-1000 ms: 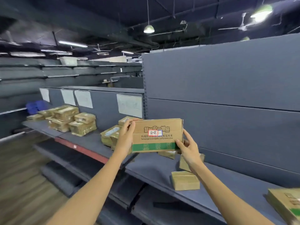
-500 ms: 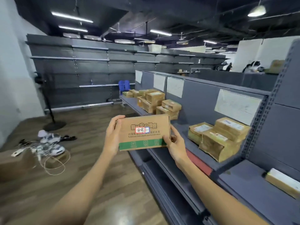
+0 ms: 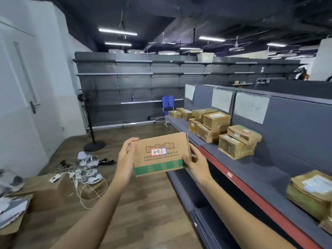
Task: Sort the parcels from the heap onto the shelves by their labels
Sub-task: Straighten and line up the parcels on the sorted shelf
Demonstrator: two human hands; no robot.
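Holding: both hands kept one flat cardboard parcel (image 3: 161, 153) up at chest height over the aisle floor, just off the front edge of the grey shelf (image 3: 251, 169), not resting on anything.
Left hand: the left hand (image 3: 125, 159) gripped the parcel's left end, fingers curled round the edge and thumb on top.
Right hand: the right hand (image 3: 195, 162) pinched the lower right corner, thumb on the printed face and fingers behind.
Label: a small sticker (image 3: 159, 151), red-framed with a blue part, faced the camera; its characters were too small for me to read with certainty.
Done so far: a stack of parcels (image 3: 215, 126) lay further along the shelf under paper signs (image 3: 251, 106), and another bundle (image 3: 310, 193) sat near the right edge, so part of the sorting looked finished.
Left to do: this parcel was not yet shelved; the heap itself was out of view, so the remainder could not be judged.
Change from earlier: the view had swung left along the aisle, the far stack had come closer and larger, the floor clutter (image 3: 86, 169) now lay nearer, and the two-handed hold looked unchanged.
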